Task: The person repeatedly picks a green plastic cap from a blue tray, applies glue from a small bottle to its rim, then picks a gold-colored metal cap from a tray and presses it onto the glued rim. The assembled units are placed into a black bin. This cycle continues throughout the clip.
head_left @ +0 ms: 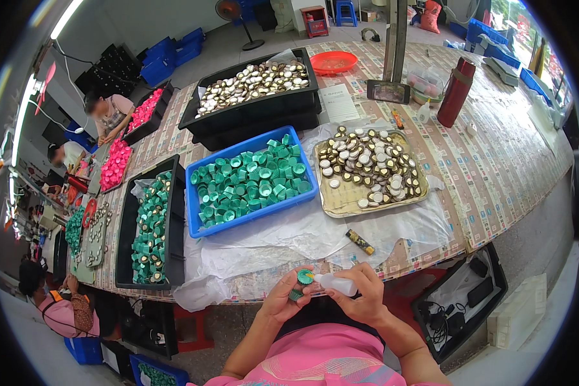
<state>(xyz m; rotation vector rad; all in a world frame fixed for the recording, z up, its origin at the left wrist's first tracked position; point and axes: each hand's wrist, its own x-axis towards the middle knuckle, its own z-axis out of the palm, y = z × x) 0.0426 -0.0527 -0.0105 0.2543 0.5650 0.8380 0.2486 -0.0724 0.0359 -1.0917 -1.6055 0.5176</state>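
My left hand (pixel 280 300) is closed around small green pleated foil cups; one green cup (pixel 304 277) faces up at the fingertips, and another shows just below it. My right hand (pixel 366 301) grips a white squeeze bottle (pixel 338 284) laid nearly level, its nozzle at the mouth of the upper cup. Something yellowish shows by the nozzle tip, too small to make out. Beyond my hands, a blue tray (pixel 256 217) holds many loose green cups. To its right, a tan tray (pixel 331 204) carries a heap of small round discs, white-faced and dark gold.
Near the table edge lies a black-and-gold tube (pixel 360 242). A black crate (pixel 126 225) of green cups stands left; another black crate (pixel 254 108) of discs is behind. A phone (pixel 388 92) leans at a metal post by a red flask (pixel 456 93). Other people sit at left.
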